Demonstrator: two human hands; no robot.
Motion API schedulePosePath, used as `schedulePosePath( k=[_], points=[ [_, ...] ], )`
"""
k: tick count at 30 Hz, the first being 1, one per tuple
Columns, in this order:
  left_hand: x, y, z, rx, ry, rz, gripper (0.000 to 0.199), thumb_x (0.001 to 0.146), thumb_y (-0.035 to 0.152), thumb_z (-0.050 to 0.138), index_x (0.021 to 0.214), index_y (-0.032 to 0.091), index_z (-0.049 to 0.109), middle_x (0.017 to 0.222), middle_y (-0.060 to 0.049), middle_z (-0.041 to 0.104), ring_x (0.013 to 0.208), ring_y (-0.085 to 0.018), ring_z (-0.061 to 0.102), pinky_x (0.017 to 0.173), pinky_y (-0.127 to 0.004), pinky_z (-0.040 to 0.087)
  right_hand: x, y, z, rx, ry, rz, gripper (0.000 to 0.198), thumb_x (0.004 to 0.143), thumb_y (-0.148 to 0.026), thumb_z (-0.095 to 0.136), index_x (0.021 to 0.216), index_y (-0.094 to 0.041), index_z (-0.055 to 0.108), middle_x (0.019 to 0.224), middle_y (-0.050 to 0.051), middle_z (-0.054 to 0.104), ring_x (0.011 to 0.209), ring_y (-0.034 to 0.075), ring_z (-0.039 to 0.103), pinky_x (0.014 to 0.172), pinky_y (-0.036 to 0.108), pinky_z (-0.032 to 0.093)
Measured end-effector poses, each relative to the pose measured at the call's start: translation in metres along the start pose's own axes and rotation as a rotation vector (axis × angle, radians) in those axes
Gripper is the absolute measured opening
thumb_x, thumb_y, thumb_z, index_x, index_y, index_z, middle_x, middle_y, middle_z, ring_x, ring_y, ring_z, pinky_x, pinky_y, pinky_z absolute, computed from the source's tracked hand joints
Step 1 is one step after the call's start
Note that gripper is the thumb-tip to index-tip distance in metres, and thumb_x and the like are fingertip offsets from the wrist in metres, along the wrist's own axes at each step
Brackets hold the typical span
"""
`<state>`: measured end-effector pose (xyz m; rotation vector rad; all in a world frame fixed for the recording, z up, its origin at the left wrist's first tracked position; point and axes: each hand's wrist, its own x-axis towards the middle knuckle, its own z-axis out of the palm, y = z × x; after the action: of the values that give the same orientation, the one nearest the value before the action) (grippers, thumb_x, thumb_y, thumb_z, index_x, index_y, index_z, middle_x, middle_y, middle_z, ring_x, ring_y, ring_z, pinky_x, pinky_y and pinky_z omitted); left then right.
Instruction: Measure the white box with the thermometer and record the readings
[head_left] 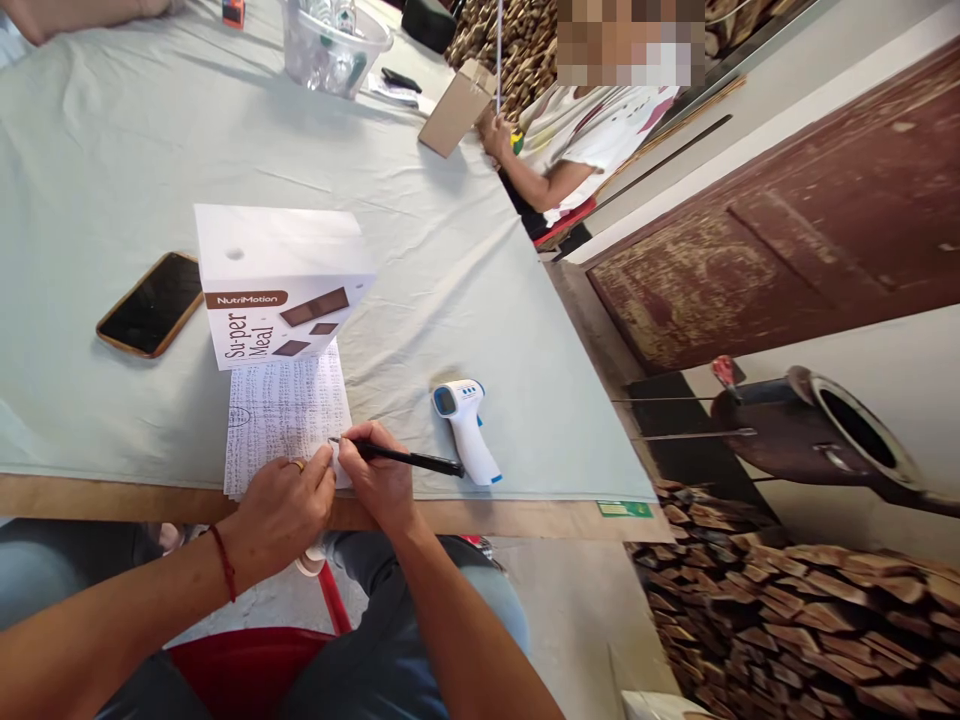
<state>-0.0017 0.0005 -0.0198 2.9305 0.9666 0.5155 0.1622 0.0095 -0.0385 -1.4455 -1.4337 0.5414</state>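
Note:
My right hand (380,478) is closed around a black pen (416,460), its tip near the right side of a sheet of paper (289,420) covered in rows of handwriting. Flat on the lower part of that paper lies my left hand (289,505), fingers stretched toward the pen tip, a ring on one finger and a red cord at the wrist. A white box-like folded card (285,285) printed "NutriMotion Su-per Meal" stands over the paper's top. To the right of the pen rests a white and blue infrared thermometer (469,430).
A smartphone (150,305) lies left of the card. Farther back are a clear plastic tub (337,50) of bottles, a dark phone (400,79) and a cardboard box (456,108). Another person (570,150) sits at the table's right edge, near a brown door (810,210). Firewood (810,610) is stacked lower right.

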Motion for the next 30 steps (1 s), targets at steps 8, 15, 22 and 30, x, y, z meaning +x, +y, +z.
schedulePosePath(
  k=[8, 15, 22, 30],
  points=[
    [0.000, -0.001, -0.002, 0.043, 0.021, 0.018, 0.033, 0.084, -0.006, 0.046, 0.106, 0.007, 0.066, 0.118, -0.014, 0.069, 0.068, -0.018, 0.066, 0.058, -0.032, 0.052, 0.001, 0.000, 0.000, 0.006, -0.015, 0.027, 0.009, 0.075, -0.025, 0.055, 0.066, -0.022, 0.055, 0.054, -0.005, 0.054, 0.050, 0.012, 0.049, 0.051, 0.023, 0.044],
    [0.001, -0.001, -0.002, 0.032, 0.033, 0.017, 0.037, 0.085, -0.007, 0.040, 0.106, 0.007, 0.067, 0.123, -0.015, 0.068, 0.070, -0.019, 0.068, 0.059, -0.033, 0.054, -0.001, 0.000, -0.002, 0.005, 0.000, 0.101, 0.009, 0.075, -0.027, 0.056, 0.067, -0.022, 0.056, 0.058, -0.004, 0.056, 0.054, 0.013, 0.051, 0.055, 0.026, 0.046],
    [0.001, -0.002, -0.002, 0.010, 0.042, 0.013, 0.028, 0.087, -0.006, 0.043, 0.097, 0.009, 0.065, 0.116, -0.014, 0.070, 0.066, -0.018, 0.067, 0.056, -0.033, 0.052, -0.001, 0.000, 0.000, -0.012, -0.021, 0.102, 0.009, 0.075, -0.026, 0.055, 0.067, -0.023, 0.054, 0.057, -0.004, 0.055, 0.054, 0.013, 0.050, 0.056, 0.026, 0.046],
    [0.005, -0.021, -0.014, -0.170, 0.192, 0.006, 0.017, 0.096, 0.007, 0.049, 0.087, 0.015, 0.060, 0.095, -0.005, 0.071, 0.066, -0.015, 0.063, 0.058, -0.031, 0.050, 0.006, 0.011, -0.021, -0.156, 0.021, -0.051, 0.011, 0.089, -0.026, 0.052, 0.085, -0.022, 0.061, 0.078, 0.002, 0.064, 0.072, 0.017, 0.060, 0.070, 0.030, 0.052]
  ],
)
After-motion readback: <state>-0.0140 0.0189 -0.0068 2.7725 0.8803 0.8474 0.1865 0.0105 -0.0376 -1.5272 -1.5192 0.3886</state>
